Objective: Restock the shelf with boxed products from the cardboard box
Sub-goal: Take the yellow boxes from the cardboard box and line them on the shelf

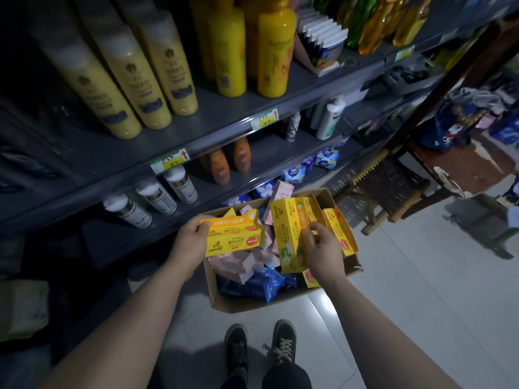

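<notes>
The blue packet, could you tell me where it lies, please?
Lower centre of the head view: the blue packet lies in the cardboard box, near end, beside the pink packs.

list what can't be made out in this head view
Head view:
- cardboard box floor: buried under products
- left hand fingers: behind the yellow box it grips
- upright yellow packs: which one the right hand pinches, covered by that hand
- price tags writing: too small, blurred
- shelf left end: too dark

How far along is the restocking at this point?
Early: no yellow boxes show on the shelf. In hand: the left hand holds a stack of yellow boxes; the right hand grips an upright yellow box in the cardboard box. Left: other yellow boxes and pink boxes in it.
</notes>
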`<act>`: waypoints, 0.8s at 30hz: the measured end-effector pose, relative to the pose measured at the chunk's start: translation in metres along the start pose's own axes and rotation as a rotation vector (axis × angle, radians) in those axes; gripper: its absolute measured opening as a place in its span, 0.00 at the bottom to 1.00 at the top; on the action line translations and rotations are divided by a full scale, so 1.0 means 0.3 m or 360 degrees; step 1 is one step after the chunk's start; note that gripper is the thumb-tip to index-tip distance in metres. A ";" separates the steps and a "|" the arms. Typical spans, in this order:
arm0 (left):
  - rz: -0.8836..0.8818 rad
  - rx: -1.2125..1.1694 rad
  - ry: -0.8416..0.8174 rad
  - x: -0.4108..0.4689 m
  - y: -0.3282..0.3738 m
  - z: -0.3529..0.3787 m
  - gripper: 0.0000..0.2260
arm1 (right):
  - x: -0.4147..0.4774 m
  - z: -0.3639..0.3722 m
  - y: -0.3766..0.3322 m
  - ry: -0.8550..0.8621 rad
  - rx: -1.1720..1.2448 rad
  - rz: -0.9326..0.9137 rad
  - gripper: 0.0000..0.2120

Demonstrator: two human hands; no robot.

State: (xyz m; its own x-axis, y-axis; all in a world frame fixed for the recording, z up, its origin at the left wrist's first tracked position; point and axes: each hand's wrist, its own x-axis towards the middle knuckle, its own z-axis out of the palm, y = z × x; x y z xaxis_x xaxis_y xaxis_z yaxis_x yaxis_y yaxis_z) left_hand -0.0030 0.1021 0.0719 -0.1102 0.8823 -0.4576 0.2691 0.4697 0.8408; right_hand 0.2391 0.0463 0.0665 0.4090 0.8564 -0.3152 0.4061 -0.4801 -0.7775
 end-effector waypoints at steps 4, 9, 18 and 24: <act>-0.0139 -0.0372 0.0150 -0.066 0.075 -0.064 0.11 | 0.001 0.010 -0.121 -0.0162 0.0046 -0.0161 0.07; -0.0088 -0.0538 0.0426 -0.160 0.156 -0.171 0.10 | 0.004 0.025 -0.292 -0.0334 0.0090 -0.0409 0.05; 0.0042 -0.0775 0.1074 -0.467 0.178 -0.290 0.08 | -0.065 0.058 -0.517 -0.0838 0.0115 -0.0931 0.07; 0.0035 -0.0983 0.1507 -0.733 0.146 -0.332 0.07 | -0.224 0.121 -0.607 -0.1218 0.0171 -0.1101 0.12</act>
State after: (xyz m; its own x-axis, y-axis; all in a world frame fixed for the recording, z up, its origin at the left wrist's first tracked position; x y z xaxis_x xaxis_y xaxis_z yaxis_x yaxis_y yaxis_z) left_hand -0.0624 -0.0683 0.2382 -0.8624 0.4354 -0.2584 -0.2100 0.1568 0.9650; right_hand 0.1081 0.0831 0.2095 -0.5297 0.8481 -0.0138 0.2642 0.1495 -0.9528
